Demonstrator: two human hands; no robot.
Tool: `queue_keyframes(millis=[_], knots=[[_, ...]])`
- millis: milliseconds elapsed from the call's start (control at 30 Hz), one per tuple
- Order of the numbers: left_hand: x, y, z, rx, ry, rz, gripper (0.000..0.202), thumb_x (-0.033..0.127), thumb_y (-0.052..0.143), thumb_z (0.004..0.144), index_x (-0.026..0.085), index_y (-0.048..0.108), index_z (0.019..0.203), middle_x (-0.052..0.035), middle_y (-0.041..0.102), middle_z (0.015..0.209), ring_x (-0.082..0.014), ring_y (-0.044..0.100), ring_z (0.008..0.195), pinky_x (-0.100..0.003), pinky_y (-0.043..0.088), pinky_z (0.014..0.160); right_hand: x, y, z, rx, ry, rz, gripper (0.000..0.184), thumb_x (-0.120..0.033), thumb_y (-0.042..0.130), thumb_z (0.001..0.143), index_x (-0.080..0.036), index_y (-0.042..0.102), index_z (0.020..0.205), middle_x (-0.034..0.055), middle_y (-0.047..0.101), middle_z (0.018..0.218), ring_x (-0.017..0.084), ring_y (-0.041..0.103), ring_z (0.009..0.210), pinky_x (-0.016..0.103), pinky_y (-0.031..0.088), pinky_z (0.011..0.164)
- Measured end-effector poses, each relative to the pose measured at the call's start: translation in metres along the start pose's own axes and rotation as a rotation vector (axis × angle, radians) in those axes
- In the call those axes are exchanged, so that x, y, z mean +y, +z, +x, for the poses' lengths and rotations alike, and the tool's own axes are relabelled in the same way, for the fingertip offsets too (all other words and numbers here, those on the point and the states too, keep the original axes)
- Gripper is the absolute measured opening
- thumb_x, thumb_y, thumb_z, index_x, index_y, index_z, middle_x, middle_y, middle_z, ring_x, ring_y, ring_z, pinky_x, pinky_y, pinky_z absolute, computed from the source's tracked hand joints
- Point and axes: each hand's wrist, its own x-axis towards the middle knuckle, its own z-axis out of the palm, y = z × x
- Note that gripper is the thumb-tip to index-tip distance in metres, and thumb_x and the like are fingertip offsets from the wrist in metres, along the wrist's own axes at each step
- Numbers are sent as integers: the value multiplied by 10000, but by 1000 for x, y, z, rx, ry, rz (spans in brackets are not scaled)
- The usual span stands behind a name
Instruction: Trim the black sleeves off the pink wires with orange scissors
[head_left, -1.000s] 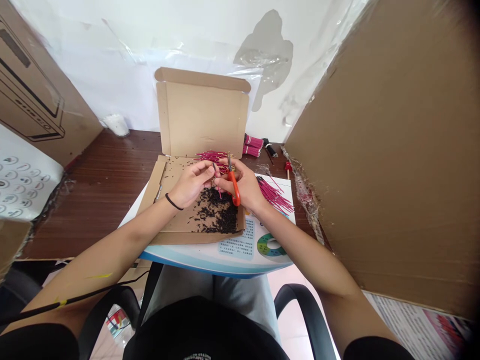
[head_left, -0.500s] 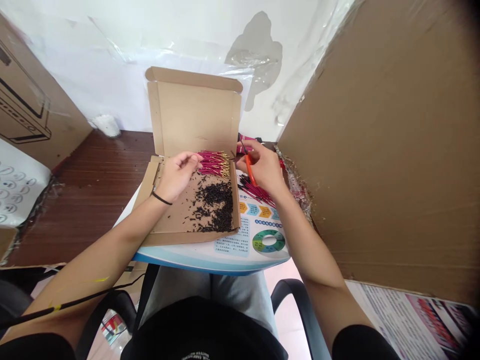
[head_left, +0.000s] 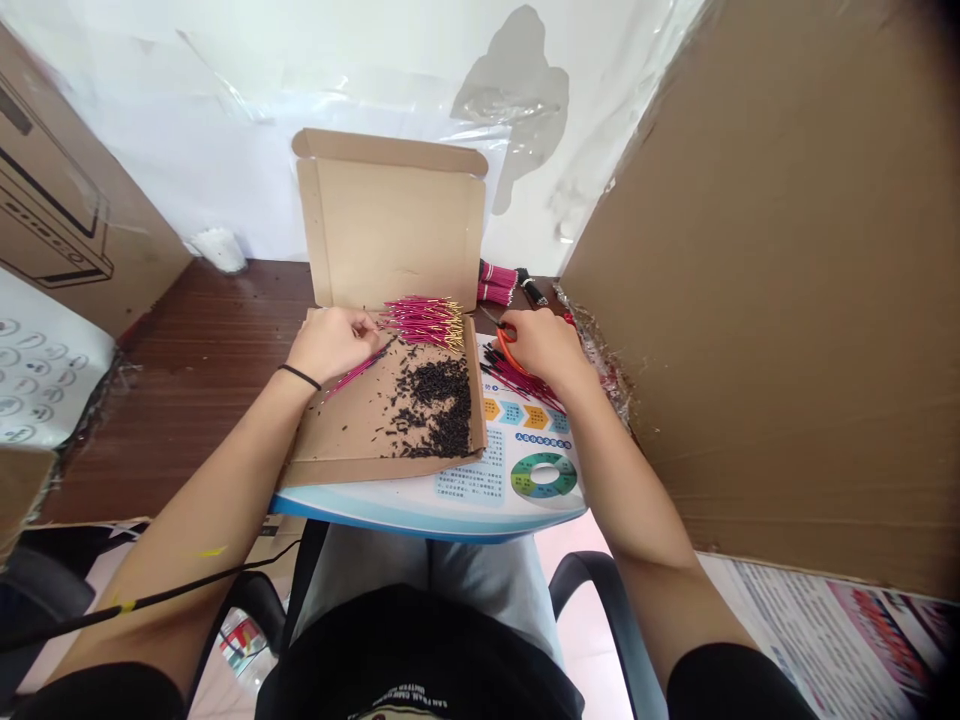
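While both forearms reach forward from the lap, the left hand (head_left: 330,345) lies palm down at about 11 o'clock on the base of an open cardboard box (head_left: 352,435), and a single thin magenta wire (head_left: 358,370) runs out from under its fingertips; whether the wire is pinched or just lying there can't be told. The right hand (head_left: 544,345), at about 1 o'clock, is curled closed around orange-handled scissors (head_left: 507,352), with the blades pointing toward 11 o'clock. A black wristband (head_left: 300,376) circles the left wrist. Black snippets (head_left: 439,410) lie heaped and scattered on the box base at 12 o'clock. Just past them, a loose fan of gold-tipped magenta wires (head_left: 424,322) sits against the upright box lid (head_left: 390,230), while more loose magenta wires (head_left: 517,380) lie beside the right hand on a printed chart sheet (head_left: 544,475). The wires look light, thin and springy, likely to roll or slip, so they're probably best taken singly between fingertips, or gathered at the middle of a bunch. Farther out at 1 o'clock, magenta wire bundles (head_left: 496,283) and a black bundle (head_left: 532,290) rest on the dark wood table (head_left: 202,400). A cardboard partition (head_left: 750,300) stands at 2 o'clock, and a plastic-sheeted white wall (head_left: 187,130) closes off 12 o'clock.
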Motion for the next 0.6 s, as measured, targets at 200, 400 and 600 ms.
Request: queue_keyframes(millis=[200,400,600], knots=[[8,5,-3,-139,23,251,245,287,510,847,206,728,925,-99,750,975,-296,680,934,-386,507,842,-13,5,-2,1,-77,66,376,-465,468,922,-243,716,1096,151,723,1005,311,676,885,360,452,680],[10,6,-5,-178,-78,350,269,281,520,848,131,723,940,-209,713,1070,-365,666,1012,-444,505,874,-17,14,-1,38,-108,83,378,-470,490,917,-257,703,1146,147,724,975,293,670,849,348,427,661],[3,9,-1,-104,-18,173,119,200,557,803,149,641,736,-147,694,817,-307,664,866,-392,501,797,-20,16,-1,86,-90,136,319,-409,531,904,-241,712,1106,115,719,898,264,651,804,335,413,668]])
